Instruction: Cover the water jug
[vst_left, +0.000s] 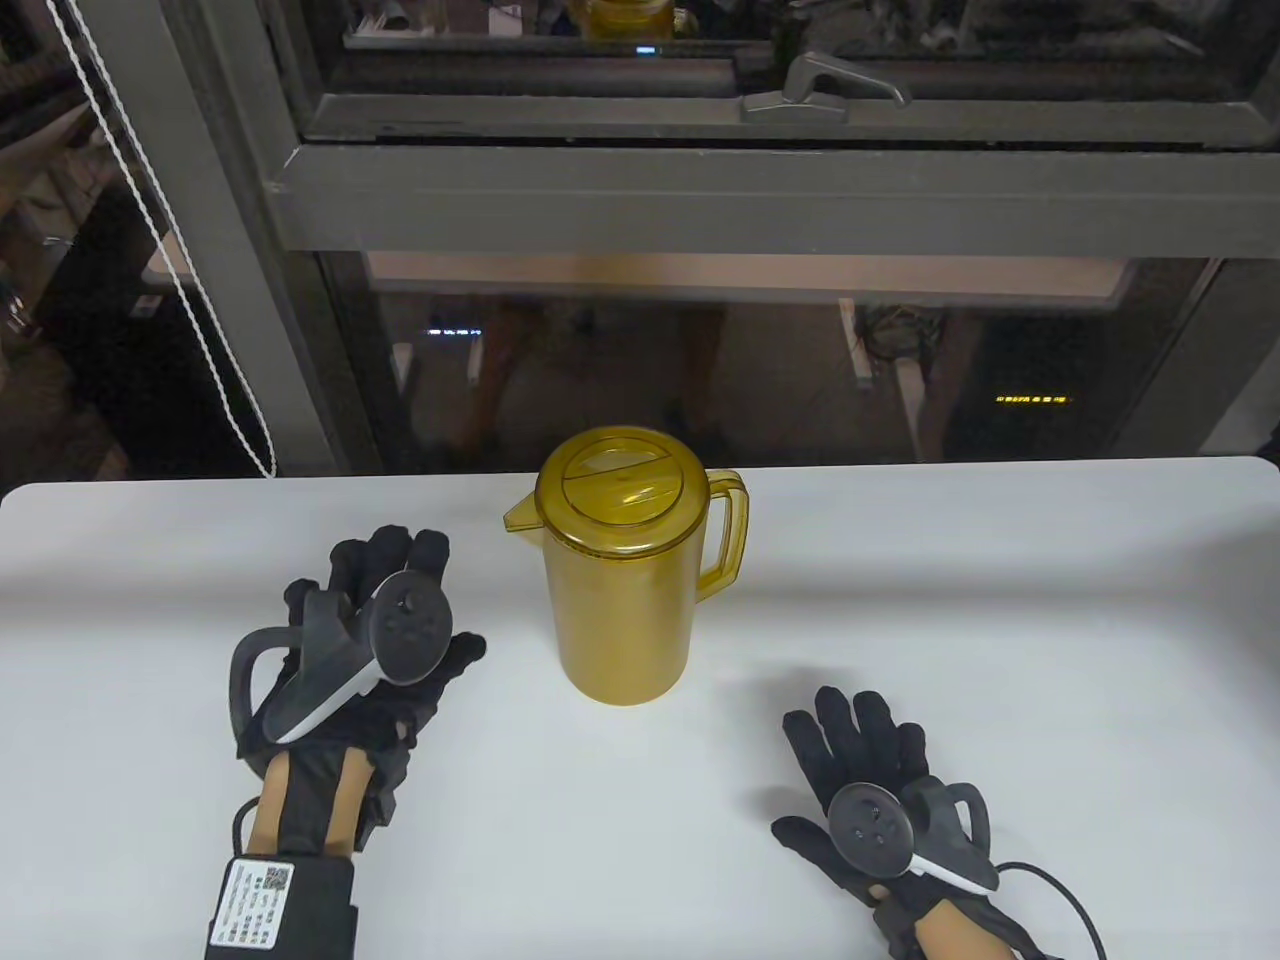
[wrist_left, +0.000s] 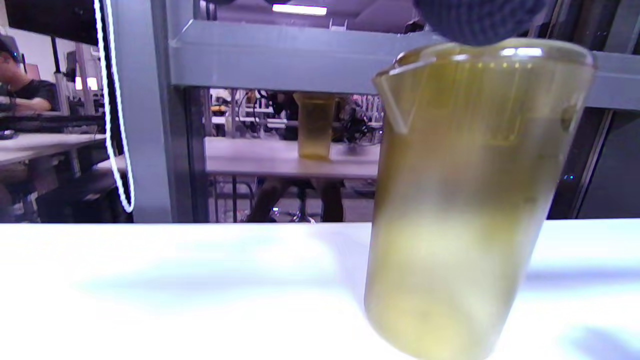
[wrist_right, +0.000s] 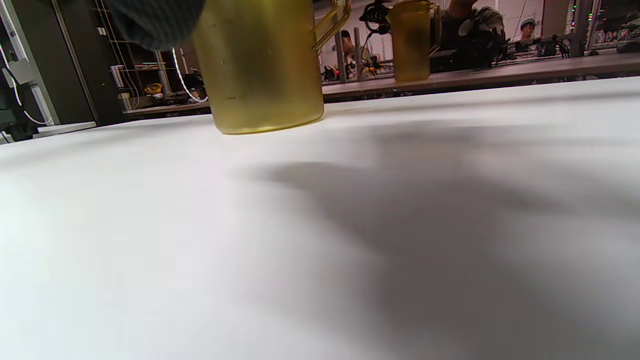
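Note:
An amber see-through water jug (vst_left: 620, 585) stands upright at the middle of the white table (vst_left: 1000, 620), its handle to the right and its spout to the left. A matching amber lid (vst_left: 620, 487) sits on its top. My left hand (vst_left: 385, 600) is to the jug's left, apart from it, fingers relaxed and empty. My right hand (vst_left: 865, 740) lies low over the table in front and to the right of the jug, fingers spread, holding nothing. The left wrist view shows the jug (wrist_left: 465, 200) close up; the right wrist view shows the jug's base (wrist_right: 260, 70) across bare table.
A dark window frame (vst_left: 700, 190) with a latch handle (vst_left: 820, 90) rises behind the table's far edge. A white blind cord (vst_left: 190, 290) hangs at the back left. The glass reflects the jug and the room.

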